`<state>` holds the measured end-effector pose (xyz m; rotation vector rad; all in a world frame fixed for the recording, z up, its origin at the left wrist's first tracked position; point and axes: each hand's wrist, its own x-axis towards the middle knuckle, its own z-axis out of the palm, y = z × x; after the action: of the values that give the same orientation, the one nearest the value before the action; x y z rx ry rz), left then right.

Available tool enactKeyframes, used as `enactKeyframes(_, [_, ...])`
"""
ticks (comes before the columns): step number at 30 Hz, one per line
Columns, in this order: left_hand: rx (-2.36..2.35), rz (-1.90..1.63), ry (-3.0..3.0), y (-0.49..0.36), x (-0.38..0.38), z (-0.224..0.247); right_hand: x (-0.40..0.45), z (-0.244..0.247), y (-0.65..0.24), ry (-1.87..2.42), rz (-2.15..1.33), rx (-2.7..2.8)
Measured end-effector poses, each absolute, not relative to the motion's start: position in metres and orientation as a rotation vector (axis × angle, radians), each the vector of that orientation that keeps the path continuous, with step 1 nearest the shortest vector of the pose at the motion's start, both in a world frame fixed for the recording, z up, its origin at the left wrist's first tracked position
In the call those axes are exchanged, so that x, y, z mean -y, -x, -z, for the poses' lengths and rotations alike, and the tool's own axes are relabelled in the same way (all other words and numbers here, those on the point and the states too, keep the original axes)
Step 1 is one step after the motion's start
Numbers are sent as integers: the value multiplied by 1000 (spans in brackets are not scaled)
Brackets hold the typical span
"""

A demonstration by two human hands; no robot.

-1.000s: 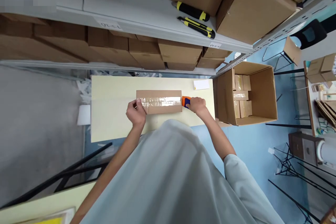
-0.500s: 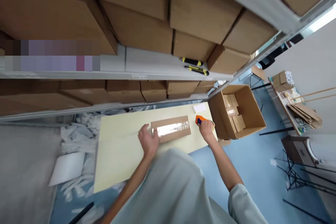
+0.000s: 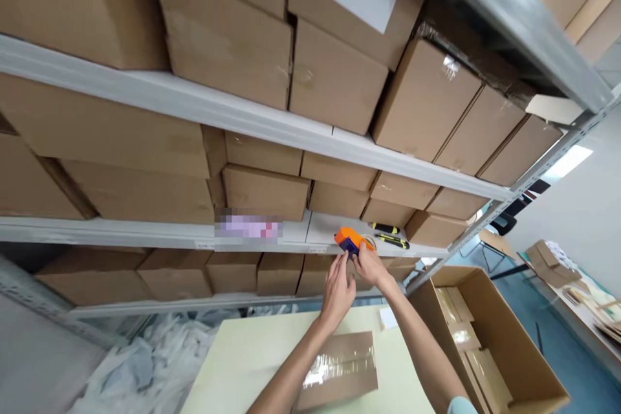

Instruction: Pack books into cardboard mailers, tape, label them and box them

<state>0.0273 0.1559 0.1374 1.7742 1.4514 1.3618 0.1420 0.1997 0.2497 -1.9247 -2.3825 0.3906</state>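
My right hand (image 3: 370, 266) grips an orange and blue tape dispenser (image 3: 350, 238) at the front edge of the middle shelf. Just below the dispenser, my left hand (image 3: 338, 294) has its fingers stretched out, the tips close to its blue side; whether they touch it I cannot tell. Under my forearms a small cardboard box (image 3: 347, 362), with shiny clear tape along its top, lies on the pale yellow table (image 3: 247, 356). Two yellow and black utility knives (image 3: 387, 228) rest on the shelf to the right of the dispenser.
Metal shelving (image 3: 272, 126) packed with cardboard boxes rises in front. A large open carton (image 3: 521, 336) holding several small boxes stands right of the table. A white slip (image 3: 387, 318) lies near the table's back edge. White scrap (image 3: 150, 356) is heaped at left.
My right hand has carried the tape dispenser from the table up to the shelf. My left hand has left the small box and come up beside it. The view has tilted upward.
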Motion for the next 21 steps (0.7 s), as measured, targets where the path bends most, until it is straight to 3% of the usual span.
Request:
enactKeyframes(5, [-1588,-1208,-1744,-6,-212,-162,-253,-277,-109,1937,-239,2471])
enactKeyframes(10, [-1599,-1111,-1804,-8,-210,-161,-269,-284,-102,1952,-236,2487])
enactKeyframes(17, [-1614,-967,-1745,-21,-144,-111,-276,-267,-125,1865,-319,2450])
enactKeyframes(21, [-1735,-847,-1581,9,-83,-62,-237,-222,-170,1703,-316,2169])
